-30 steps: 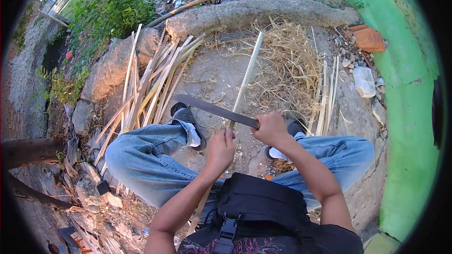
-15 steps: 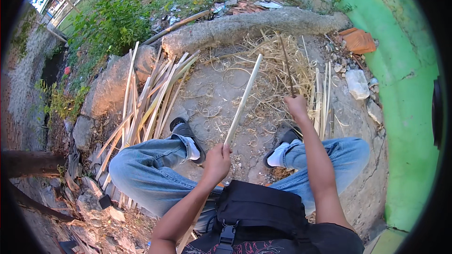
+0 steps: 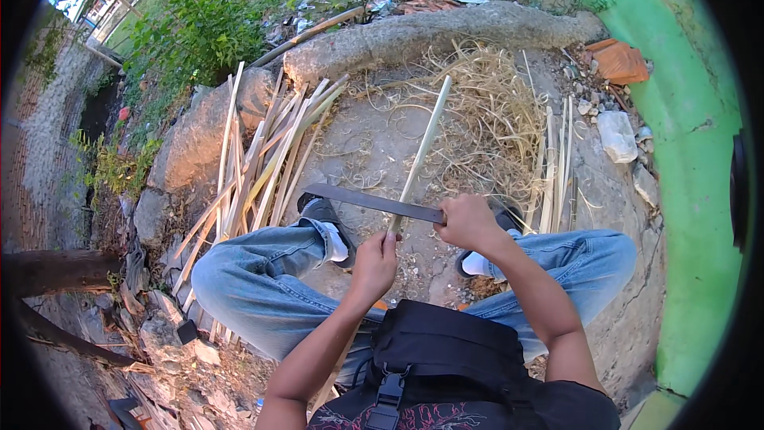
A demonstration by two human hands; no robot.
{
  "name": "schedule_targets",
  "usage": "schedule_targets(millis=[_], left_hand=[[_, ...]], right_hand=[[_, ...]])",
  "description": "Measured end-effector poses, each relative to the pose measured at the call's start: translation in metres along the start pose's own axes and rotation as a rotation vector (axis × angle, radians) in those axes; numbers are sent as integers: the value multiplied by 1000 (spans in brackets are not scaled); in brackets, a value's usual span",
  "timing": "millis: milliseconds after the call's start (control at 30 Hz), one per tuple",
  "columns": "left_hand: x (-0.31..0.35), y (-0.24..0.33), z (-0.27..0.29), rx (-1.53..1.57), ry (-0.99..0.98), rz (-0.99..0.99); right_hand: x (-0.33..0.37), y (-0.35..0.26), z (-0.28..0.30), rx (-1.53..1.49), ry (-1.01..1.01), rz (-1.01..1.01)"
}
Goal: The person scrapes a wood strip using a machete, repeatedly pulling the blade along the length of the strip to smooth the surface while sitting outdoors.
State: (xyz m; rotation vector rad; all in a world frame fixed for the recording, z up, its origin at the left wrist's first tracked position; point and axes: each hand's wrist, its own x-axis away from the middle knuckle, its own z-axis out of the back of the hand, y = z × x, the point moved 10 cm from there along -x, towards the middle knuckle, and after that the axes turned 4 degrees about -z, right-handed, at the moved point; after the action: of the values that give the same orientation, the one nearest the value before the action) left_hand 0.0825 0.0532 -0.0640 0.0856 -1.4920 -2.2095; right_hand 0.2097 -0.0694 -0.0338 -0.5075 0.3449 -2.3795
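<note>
My left hand (image 3: 374,268) is closed round the lower end of a pale bamboo strip (image 3: 427,134), which points up and away between my knees. In my right hand (image 3: 469,224) is the handle of a long, dark-bladed machete (image 3: 356,197). Its blade lies across the strip just beyond my left fingers, with the tip out to the left over my left shoe. Whether the edge bites into the strip cannot be made out.
Split bamboo strips (image 3: 270,151) lean in a bundle at the left, and more strips (image 3: 551,167) lie at the right. Curly shavings (image 3: 497,107) are heaped beyond. A low concrete ledge (image 3: 430,36) crosses the back; a green wall (image 3: 700,191) stands right. A black bag (image 3: 446,346) covers my lap.
My right hand has come down and inward. The machete has swung from pointing away to lying crosswise over the bamboo strip. My left hand keeps its hold on the strip.
</note>
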Motion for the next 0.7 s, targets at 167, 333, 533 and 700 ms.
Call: schedule_targets(millis=[167,333,533,700], left_hand=[[8,31,10,-236,95,-144],[9,33,7,-283,45,-104],[4,11,3,-286,38,-73],[-1,16,14,-278,111,-86]], right_hand=[[10,5,-26,-185,-135,-162],[-17,56,-33,-136,27,-229],[-25,72,-35,-95,82,-328],[-1,12,-39,-218,14,-238]])
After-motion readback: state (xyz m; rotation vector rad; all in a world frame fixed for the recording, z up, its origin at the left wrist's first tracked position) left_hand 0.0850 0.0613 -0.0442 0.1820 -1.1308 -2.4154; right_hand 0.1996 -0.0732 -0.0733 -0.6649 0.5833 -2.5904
